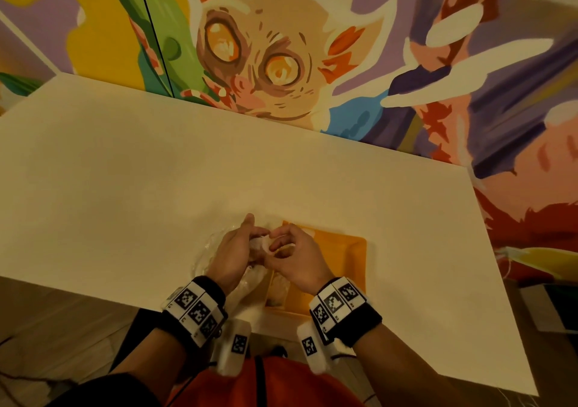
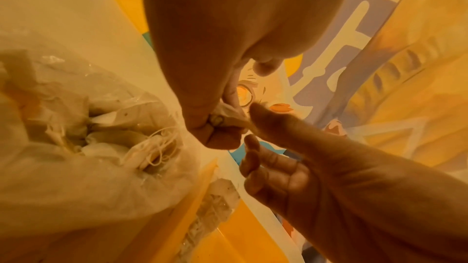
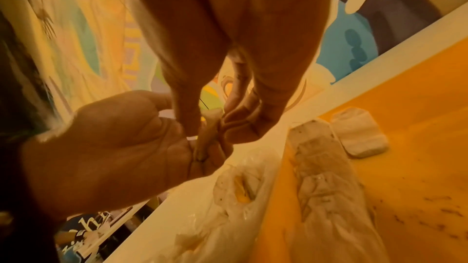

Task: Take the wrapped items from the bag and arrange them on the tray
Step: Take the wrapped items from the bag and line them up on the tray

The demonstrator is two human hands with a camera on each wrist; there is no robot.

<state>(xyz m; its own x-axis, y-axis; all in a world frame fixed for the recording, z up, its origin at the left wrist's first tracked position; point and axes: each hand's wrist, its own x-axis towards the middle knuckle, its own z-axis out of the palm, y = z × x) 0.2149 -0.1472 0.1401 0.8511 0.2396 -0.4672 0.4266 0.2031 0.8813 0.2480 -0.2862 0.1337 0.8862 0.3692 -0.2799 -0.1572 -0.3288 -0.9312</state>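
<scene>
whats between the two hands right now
A small wrapped item, pinched from both sides by the left hand and right hand; the right wrist view shows it best.

Head camera looked down from high up at desk [image 1: 125, 172], both hands far below, painted wall [image 1: 281, 47] beyond. Left wrist camera sat very near left hand [image 2: 215, 47], facing along it toward wall, bag [image 2: 76, 127] to left side. Right wrist camera sat very near right hand [image 3: 228, 27], tray [image 3: 405, 147] to right side. All three views shared meeting fingers [image 1: 275, 234]; both wrist views shared bag, tray edge.
</scene>
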